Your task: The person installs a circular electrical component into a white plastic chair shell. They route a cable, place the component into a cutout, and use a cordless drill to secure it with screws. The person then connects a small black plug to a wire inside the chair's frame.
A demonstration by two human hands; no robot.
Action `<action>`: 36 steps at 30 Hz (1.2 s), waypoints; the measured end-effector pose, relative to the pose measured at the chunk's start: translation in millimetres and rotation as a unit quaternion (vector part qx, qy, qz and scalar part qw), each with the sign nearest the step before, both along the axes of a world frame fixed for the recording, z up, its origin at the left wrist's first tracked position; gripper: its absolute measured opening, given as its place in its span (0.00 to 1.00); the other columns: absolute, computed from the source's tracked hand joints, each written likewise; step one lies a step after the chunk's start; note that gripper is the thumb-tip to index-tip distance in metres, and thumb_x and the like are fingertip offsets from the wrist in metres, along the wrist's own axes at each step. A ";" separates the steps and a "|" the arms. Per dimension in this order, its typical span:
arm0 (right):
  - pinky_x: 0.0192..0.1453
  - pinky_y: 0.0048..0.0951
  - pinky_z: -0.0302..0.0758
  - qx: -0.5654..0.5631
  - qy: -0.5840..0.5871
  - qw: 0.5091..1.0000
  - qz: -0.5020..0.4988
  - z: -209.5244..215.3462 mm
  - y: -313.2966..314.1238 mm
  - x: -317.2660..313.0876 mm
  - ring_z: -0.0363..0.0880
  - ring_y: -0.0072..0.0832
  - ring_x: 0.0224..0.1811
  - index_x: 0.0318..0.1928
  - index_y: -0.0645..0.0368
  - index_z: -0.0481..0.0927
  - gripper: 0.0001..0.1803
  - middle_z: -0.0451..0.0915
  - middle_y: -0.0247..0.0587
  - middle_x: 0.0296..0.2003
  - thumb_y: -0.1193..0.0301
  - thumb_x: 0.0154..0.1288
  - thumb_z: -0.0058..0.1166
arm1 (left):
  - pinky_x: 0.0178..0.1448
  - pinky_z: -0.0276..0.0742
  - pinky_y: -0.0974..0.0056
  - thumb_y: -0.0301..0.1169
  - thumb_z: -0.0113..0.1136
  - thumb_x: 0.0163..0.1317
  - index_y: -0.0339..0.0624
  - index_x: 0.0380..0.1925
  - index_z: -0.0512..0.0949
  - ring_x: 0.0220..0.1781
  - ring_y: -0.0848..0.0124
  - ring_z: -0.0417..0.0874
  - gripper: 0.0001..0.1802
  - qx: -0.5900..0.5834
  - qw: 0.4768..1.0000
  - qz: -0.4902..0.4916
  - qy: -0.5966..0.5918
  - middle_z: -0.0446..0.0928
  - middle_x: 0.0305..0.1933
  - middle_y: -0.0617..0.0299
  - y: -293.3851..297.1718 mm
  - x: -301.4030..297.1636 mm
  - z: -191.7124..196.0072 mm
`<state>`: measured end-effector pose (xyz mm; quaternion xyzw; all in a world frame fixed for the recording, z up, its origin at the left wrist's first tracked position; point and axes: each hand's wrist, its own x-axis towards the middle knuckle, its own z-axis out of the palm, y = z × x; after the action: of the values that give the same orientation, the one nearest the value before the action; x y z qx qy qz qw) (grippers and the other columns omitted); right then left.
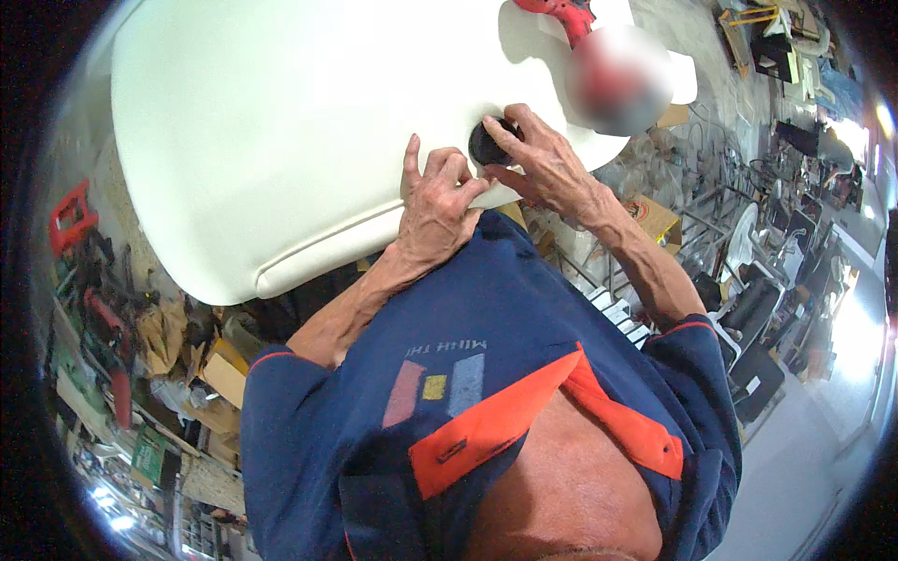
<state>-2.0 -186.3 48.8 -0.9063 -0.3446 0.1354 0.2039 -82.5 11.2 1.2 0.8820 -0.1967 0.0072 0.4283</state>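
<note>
A large cream-white panel [262,122] with rounded corners and a raised ridge along its near edge lies in front of me. On its near right part is a small black round object [485,145], with the thumb and fingers of my right hand [547,164] around it. Just left of it, my left hand [438,201] rests at the panel's near edge. One finger sticks up while the others curl in and the thumb and a fingertip press together. Whatever that pinch holds is too small to make out.
A red power tool [566,17], partly blurred, lies at the panel's far right. Cardboard boxes [655,222] and metal frames crowd the right side. At left are a red-handled tool [72,217], brown paper [161,332] and a green box [150,455].
</note>
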 end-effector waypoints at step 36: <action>0.62 0.40 0.79 -0.010 0.016 0.995 0.100 10.7 -1.4 27.2 0.76 0.42 0.56 0.59 0.54 0.83 0.34 0.76 0.41 0.57 0.77 0.45 0.72 | 0.87 0.36 0.36 0.28 0.81 0.35 0.51 0.35 0.86 0.64 0.60 0.76 0.21 -0.017 1.000 0.007 0.008 0.77 0.44 0.66 0.5 1.0 0.9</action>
<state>25.2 -187.7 59.5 -0.8671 -0.4284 0.1733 0.1861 -81.5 11.7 2.1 0.8759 -0.1869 0.0068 0.4448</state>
